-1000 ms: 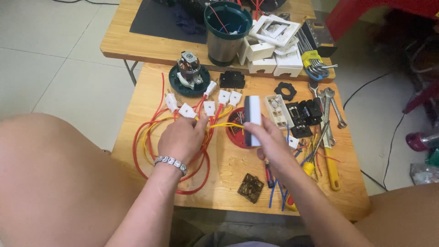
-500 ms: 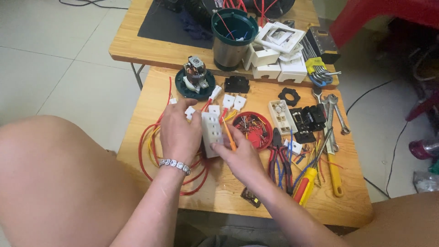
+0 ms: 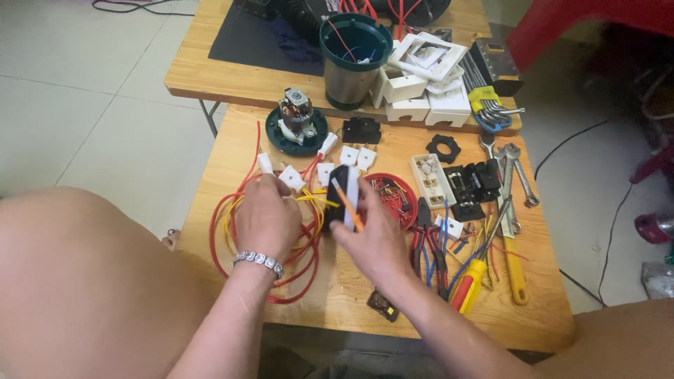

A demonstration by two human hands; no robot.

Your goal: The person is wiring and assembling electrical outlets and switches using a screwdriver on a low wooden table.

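Wooden table (image 3: pixel 295 316): both hands' fingers clamped on one black-and-white switch block (image 3: pixel 342 196), left hand (image 3: pixel 265 221), right hand (image 3: pixel 375 238).

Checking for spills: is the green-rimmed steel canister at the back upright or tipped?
Upright. The canister stands on its base on the rear table, open mouth upward, with wires inside.
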